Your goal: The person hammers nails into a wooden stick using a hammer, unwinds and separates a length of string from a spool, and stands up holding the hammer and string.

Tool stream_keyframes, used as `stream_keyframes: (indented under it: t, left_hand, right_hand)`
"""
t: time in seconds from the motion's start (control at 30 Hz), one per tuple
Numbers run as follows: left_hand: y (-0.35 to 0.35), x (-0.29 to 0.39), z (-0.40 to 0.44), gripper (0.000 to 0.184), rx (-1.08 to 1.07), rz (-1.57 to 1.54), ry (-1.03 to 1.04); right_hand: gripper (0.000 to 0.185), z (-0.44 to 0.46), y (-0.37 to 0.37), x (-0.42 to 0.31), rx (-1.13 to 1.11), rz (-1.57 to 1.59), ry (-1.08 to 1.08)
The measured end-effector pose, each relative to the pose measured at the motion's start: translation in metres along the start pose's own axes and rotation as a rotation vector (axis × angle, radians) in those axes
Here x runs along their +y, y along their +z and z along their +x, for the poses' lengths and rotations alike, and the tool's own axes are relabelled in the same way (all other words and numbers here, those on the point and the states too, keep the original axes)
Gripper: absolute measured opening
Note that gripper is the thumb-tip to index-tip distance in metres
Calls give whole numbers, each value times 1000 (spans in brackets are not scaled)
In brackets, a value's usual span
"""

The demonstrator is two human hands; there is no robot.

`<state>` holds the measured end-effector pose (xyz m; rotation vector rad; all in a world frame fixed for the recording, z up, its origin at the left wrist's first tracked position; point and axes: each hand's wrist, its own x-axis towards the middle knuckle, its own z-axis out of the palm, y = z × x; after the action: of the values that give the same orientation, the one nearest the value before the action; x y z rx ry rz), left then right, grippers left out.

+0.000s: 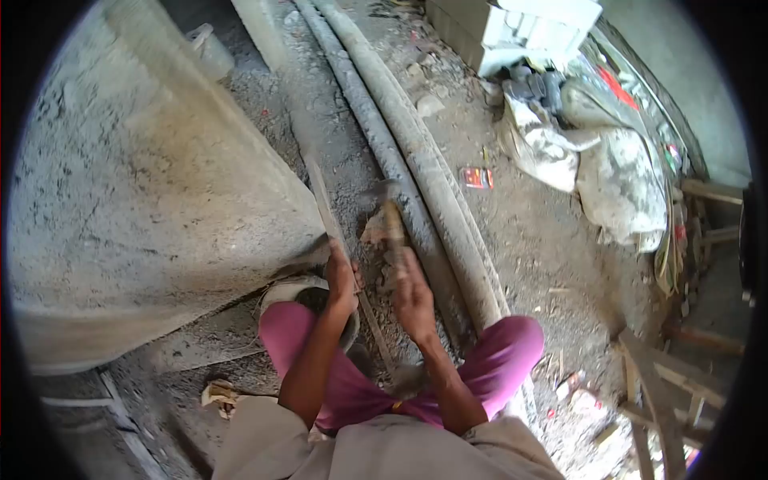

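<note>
At 8 o'clock, left hand [342,276] clamped on long strip [324,196] | 5 o'clock, right hand [414,298] clamped on hammer [394,222] | work apparently under way; remainder undetermined

The left hand [342,280] is holding a stick [323,194]. The right hand [414,298] is gripping a hammer [394,222]. Two poles [424,164] are lying near that hand. A bucket [274,294] is sitting by the left knee [282,326]. Bags [624,180] are lying farther right.
</note>
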<state>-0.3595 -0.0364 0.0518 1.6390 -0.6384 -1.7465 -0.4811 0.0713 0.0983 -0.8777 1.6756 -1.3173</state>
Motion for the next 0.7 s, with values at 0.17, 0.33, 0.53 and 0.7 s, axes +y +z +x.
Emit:
stream_keyframes:
  t: [0.17, 0.33, 0.53, 0.7]
  left_hand:
    - [2, 4, -3, 62, -60, -75, 17]
    - [-1, -1, 6, 60, -30, -38, -50]
    - [4, -1, -3, 61, 30, -74, -32]
    - [1, -7, 7, 61, -21, -103, 3]
  right_hand:
    - [52, 17, -32, -23, 432, 278, 6]
    - [49, 4, 10, 13, 289, -281, -316]
    - [49, 9, -34, -23, 127, 95, 61]
    - [47, 19, -14, 9, 451, 21, -115]
